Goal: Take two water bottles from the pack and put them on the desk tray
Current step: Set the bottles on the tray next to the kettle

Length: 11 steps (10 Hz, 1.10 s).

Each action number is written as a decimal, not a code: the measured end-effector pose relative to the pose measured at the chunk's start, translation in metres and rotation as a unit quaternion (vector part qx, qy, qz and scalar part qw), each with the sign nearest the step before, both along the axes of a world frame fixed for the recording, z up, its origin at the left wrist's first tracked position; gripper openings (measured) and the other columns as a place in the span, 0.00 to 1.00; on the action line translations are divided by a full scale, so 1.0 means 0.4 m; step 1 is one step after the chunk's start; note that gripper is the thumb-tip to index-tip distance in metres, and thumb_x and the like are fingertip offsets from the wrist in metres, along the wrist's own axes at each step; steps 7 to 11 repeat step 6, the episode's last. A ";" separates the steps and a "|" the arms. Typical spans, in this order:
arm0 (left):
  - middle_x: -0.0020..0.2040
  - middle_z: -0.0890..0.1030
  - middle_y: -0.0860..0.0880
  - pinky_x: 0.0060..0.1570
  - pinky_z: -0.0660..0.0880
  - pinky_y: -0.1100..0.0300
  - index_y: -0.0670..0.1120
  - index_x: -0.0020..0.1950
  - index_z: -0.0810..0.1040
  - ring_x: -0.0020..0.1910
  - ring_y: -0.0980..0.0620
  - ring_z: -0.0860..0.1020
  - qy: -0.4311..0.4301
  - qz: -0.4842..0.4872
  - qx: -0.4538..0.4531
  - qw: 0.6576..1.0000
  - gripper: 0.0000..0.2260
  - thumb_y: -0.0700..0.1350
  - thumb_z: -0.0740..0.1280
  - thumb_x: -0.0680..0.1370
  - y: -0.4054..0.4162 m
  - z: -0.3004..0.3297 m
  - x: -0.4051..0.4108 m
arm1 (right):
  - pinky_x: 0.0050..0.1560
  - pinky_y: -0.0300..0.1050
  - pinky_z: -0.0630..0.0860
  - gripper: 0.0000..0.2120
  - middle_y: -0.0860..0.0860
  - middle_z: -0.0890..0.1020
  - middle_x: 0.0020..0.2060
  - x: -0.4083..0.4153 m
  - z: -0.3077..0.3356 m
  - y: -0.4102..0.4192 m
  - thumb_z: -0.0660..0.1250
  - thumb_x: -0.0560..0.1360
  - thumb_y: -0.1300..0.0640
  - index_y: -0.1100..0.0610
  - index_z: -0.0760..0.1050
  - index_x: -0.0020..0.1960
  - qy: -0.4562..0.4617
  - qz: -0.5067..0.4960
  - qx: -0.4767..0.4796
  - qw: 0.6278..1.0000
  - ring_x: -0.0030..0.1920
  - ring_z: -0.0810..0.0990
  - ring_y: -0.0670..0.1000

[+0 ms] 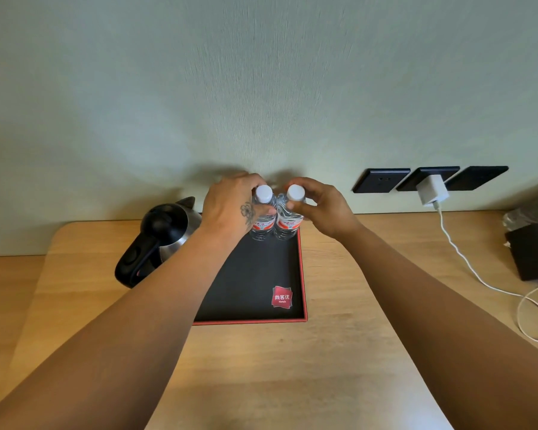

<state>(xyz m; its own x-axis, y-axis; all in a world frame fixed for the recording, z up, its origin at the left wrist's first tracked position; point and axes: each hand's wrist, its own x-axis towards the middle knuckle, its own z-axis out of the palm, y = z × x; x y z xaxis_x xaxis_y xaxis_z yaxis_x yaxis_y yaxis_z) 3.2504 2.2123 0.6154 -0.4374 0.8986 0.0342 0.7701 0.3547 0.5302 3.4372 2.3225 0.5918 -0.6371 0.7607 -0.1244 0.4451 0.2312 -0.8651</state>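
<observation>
The left hand (pixel 230 206) and right hand (pixel 323 207) are each gripping a bottle (pixel 263 217) and its neighbour (pixel 289 218) near the cap, standing them at the tray's (pixel 255 283) far edge; releasing gently, only once both bases are sitting flat, should be keeping them upright.

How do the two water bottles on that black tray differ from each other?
Very little. The left clear plastic water bottle is held by the left hand; the right clear plastic water bottle is held by the right hand. The left one stands nearer the steel kettle, the right one by the red rim of the black tray. Both are upright, with white caps and red-and-white labels.
</observation>
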 end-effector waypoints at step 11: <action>0.65 0.85 0.57 0.54 0.83 0.47 0.56 0.75 0.73 0.59 0.48 0.86 -0.001 0.062 0.029 0.998 0.38 0.68 0.80 0.69 -0.073 0.061 0.014 | 0.74 0.47 0.75 0.25 0.45 0.81 0.73 0.020 0.038 -0.034 0.74 0.82 0.49 0.52 0.75 0.77 0.030 -0.052 -0.022 0.998 0.74 0.77 0.46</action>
